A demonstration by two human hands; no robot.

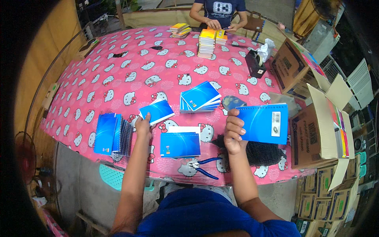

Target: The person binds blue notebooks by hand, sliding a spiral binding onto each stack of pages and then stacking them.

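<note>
My right hand (235,132) is closed on the left edge of a blue spiral notebook (258,124), held up with a white barcode label facing me. My left hand (143,125) is closed on a smaller-looking blue notebook (158,111), thumb on its cover, low over the table. Between the hands lies a loose stack of blue notebooks (200,96). Nearer me rests another blue notebook (180,145) with white sheets showing behind it. Blue-handled pliers (205,168) lie by the near edge. Left of my left hand stands a pile of blue spiral notebooks (108,134).
Black binding coils (268,155) lie beneath my right hand's notebook. Open cartons (308,136) stand along the right side, near a black tape dispenser (255,65). Across the pink patterned table (118,79), another person (221,15) handles yellow notebooks (207,43).
</note>
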